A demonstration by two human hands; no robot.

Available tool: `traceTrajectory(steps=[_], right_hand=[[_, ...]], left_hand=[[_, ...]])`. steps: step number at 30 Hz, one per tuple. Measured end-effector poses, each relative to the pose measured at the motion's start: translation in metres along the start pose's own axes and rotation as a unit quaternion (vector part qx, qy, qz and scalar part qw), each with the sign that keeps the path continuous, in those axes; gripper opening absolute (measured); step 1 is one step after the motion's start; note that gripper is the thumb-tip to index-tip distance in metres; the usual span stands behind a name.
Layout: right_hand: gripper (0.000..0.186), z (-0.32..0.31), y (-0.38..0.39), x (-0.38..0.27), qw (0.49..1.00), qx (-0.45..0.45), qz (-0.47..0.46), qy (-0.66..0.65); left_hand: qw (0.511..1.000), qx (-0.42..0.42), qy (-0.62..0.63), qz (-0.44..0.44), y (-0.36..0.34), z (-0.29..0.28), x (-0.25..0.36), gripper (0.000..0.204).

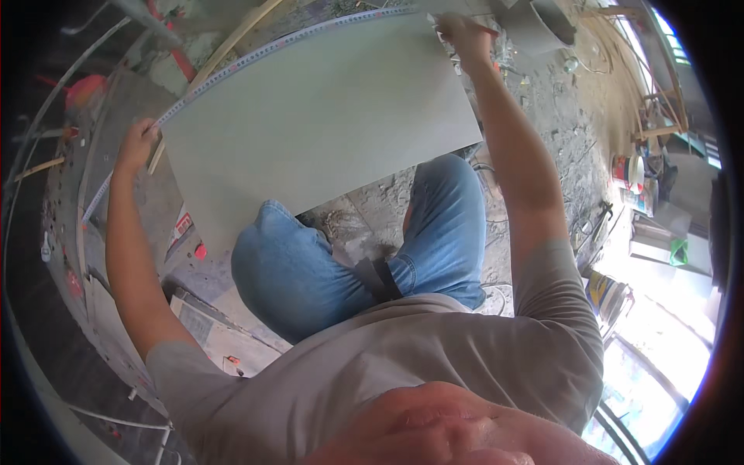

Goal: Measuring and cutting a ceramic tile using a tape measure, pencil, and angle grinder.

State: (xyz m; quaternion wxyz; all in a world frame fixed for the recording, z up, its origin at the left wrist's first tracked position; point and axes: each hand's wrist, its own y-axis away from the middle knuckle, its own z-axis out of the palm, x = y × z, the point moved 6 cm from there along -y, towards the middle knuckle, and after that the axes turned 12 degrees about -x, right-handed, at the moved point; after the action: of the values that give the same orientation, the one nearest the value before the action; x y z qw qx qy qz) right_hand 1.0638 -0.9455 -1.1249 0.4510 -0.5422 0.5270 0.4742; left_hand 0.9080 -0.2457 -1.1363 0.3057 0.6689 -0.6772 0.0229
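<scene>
The left hand (138,147) grips a thin tape measure (283,43), stretched along the far edge of a smooth, flat board (318,108). The right hand (468,45), at its corner, clasps a slim red stick (490,30) — whether the tape too, I cannot tell. Right of that grip — a round grey bucket (533,25), contents unclear.

Matt, smooth grey panel (310,116) at upper centre, glossy-looking measuring tape (256,56) above; raw wooden batten (236,37) upper left; denim jeans (294,267) mid-frame; cloth T-shirt (434,349) below; rough, gritty floor (566,132) right.
</scene>
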Motion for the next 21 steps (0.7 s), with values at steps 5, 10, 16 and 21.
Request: traceTrajectory(steps=[5,10,16,21], right_hand=[[0.02,-0.001,-0.031,0.021,0.998,-0.012,0.037,0.052],[0.019,0.0,-0.04,0.018,0.971,-0.153,-0.061,-0.171],[0.018,0.0,-0.05,0.027,0.996,-0.027,0.049,0.073],[0.018,-0.006,-0.057,0.036,0.994,-0.102,-0.006,-0.031]], left_hand=[[1.0,-0.005,0.013,0.019,-0.01,0.004,0.001,0.02],[0.999,0.002,0.036,0.023,-0.009,0.002,0.001,0.019],[0.999,-0.007,0.031,0.021,-0.007,0.003,0.012,0.018],[0.999,-0.012,0.022,0.023,-0.011,0.001,0.016,0.018]])
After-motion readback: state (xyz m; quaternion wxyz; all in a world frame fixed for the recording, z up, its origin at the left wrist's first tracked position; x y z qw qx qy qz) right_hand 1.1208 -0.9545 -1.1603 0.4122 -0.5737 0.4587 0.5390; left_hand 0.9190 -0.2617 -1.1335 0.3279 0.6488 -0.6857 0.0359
